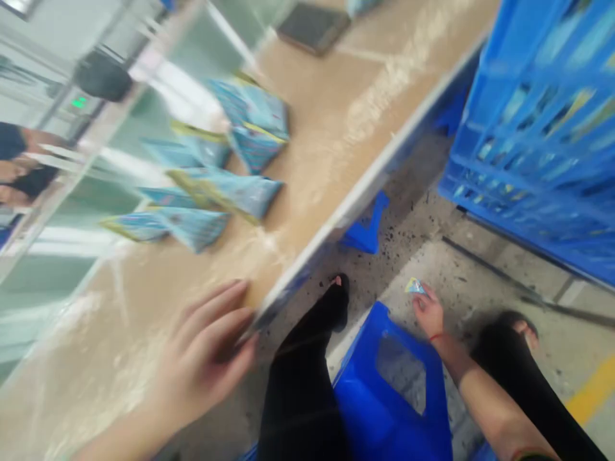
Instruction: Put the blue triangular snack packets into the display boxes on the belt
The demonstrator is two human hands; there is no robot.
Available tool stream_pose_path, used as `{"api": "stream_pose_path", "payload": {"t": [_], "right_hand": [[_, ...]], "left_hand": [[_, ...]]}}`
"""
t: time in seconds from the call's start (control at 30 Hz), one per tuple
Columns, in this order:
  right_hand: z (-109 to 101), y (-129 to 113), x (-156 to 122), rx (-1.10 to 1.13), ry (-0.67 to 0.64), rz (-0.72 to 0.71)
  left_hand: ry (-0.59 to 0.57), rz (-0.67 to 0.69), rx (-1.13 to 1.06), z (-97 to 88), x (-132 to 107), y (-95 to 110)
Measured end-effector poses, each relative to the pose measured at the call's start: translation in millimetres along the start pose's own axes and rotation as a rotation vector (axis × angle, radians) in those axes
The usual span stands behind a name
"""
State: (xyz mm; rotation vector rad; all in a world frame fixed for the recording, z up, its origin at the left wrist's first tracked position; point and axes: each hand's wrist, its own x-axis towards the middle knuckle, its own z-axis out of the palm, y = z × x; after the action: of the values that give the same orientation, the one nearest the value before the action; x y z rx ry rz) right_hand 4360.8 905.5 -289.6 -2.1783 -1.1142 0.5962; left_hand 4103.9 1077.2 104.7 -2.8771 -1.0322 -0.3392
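My left hand (211, 352) is at the near edge of the wooden-topped table (331, 153), its fingers on top and its thumb lower down, curled round the edge. Down near the floor, my right hand (427, 310) pinches a small blue and yellow triangular packet (414, 285) between thumb and fingers. Several larger light-blue pouches with yellow edges, among them one pouch (235, 192), stand or lie in a cluster on the table beyond my left hand. The picture is tilted and partly smeared by motion.
A blue plastic stool (389, 384) stands between my legs. Stacked blue crates (538, 141) with pouches inside rise at the right, above a dark metal bar (500, 269). A dark flat object (313, 27) lies farther along the table. Another person's hands (19, 169) show at far left.
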Motion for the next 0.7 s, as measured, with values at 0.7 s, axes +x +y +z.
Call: {"api": "stream_pose_path", "payload": {"t": [0.7], "right_hand": [[-199,-345,-13,0.239,0.226,-0.767]], "left_hand": [[-0.157,0.151,-0.354,-24.6,-15,-29]]}}
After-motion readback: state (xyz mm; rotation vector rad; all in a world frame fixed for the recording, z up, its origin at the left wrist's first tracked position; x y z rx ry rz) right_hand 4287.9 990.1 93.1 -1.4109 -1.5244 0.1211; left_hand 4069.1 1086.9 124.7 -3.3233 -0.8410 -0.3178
